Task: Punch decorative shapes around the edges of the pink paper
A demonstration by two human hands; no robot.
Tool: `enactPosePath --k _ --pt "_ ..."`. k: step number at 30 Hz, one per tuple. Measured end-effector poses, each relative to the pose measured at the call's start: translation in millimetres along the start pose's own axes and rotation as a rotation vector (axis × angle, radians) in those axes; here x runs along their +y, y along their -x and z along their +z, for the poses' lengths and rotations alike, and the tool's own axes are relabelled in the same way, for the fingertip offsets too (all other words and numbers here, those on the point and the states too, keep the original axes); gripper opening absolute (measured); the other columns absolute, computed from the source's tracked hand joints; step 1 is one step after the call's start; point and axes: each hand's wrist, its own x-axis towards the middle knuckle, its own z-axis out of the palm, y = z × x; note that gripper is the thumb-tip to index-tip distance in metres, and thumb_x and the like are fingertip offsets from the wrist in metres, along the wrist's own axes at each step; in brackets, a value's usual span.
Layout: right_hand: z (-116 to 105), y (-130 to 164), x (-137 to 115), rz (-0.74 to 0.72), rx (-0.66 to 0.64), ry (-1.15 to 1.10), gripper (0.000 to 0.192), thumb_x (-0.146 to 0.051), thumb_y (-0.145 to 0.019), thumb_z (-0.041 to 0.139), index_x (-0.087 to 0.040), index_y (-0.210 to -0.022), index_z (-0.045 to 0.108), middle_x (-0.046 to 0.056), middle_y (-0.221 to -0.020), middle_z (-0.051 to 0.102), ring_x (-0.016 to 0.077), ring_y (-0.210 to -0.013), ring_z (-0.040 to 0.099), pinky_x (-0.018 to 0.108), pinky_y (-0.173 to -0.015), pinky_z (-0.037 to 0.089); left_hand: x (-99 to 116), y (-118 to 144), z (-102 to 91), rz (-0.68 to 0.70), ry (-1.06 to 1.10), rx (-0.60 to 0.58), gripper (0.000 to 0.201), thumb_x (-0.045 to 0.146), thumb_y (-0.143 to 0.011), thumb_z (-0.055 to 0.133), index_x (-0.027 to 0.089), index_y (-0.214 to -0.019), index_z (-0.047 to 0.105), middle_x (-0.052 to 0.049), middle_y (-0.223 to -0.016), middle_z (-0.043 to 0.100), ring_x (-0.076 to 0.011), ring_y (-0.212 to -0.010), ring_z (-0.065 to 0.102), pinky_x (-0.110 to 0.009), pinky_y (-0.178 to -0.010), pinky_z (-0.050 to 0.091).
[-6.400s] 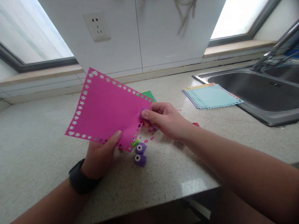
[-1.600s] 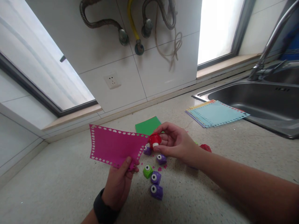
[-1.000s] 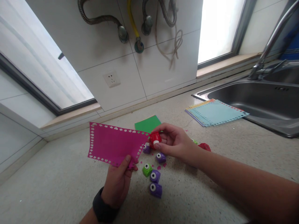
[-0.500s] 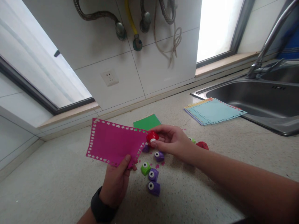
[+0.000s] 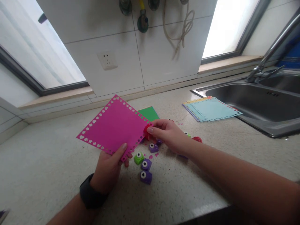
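Observation:
My left hand (image 5: 109, 168) pinches the near corner of a pink paper sheet (image 5: 113, 125) whose edges carry punched hearts and stars. It holds the sheet tilted above the counter. My right hand (image 5: 168, 135) grips a small red paper punch (image 5: 147, 131) set against the sheet's right edge. Below them lie a green punch (image 5: 139, 158) and purple punches (image 5: 146, 170) on the speckled counter (image 5: 47, 162). Pink paper bits are scattered around them. A black watch sits on my left wrist.
A green sheet (image 5: 148, 113) lies flat behind the pink one. A stack of punched coloured sheets (image 5: 211, 107) rests beside the steel sink (image 5: 262, 103) at the right. Another red punch (image 5: 197, 139) lies behind my right wrist. A wall socket (image 5: 107, 60) and hoses hang above.
The pink sheet has tipped up towards me and the red punch has closed onto its right edge. Earlier my right hand held a purple punch there. The view has dropped lower.

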Motion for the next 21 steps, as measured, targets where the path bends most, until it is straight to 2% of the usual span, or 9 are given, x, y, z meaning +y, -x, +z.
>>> enactPosePath --k 4,10,16,21 --pt "0 -1 2 -0.002 -0.032 -0.018 0.032 -0.044 -0.082 0.078 -0.014 -0.082 0.068 0.002 -0.070 0.064 0.0093 -0.058 0.053 0.024 -0.054 0.042 -1 0 -3.3 0.039 -0.098 -0.017 0.031 0.040 -0.077 0.075 0.018 -0.057 0.066 -0.004 -0.051 0.061 -0.0141 -0.041 0.052 -0.024 -0.039 0.045" --pt "1 -1 4 0.027 -0.044 -0.048 0.030 -0.041 -0.080 0.080 -0.013 -0.084 0.069 0.001 -0.072 0.066 0.0077 -0.054 0.054 0.021 -0.050 0.044 -5 0 -6.8 0.078 -0.170 -0.020 0.031 0.036 -0.081 0.070 0.017 -0.057 0.064 -0.003 -0.050 0.061 -0.0135 -0.043 0.054 -0.022 -0.040 0.046" --pt "2 -1 3 0.023 -0.037 -0.023 0.031 -0.041 -0.080 0.080 -0.013 -0.085 0.070 0.003 -0.076 0.067 0.0072 -0.054 0.055 0.021 -0.050 0.044 5 2 -3.3 0.040 -0.191 -0.045 0.028 0.028 -0.083 0.066 0.017 -0.058 0.062 0.000 -0.049 0.061 -0.0115 -0.044 0.054 -0.020 -0.043 0.047" --pt "2 -1 3 0.014 -0.043 -0.012 0.029 -0.041 -0.082 0.079 -0.014 -0.086 0.070 0.003 -0.078 0.069 0.0071 -0.055 0.055 0.021 -0.050 0.044 -2 0 -6.2 0.051 -0.162 -0.053 0.028 0.033 -0.085 0.067 0.017 -0.063 0.063 0.001 -0.052 0.061 -0.0111 -0.044 0.054 -0.021 -0.042 0.046"
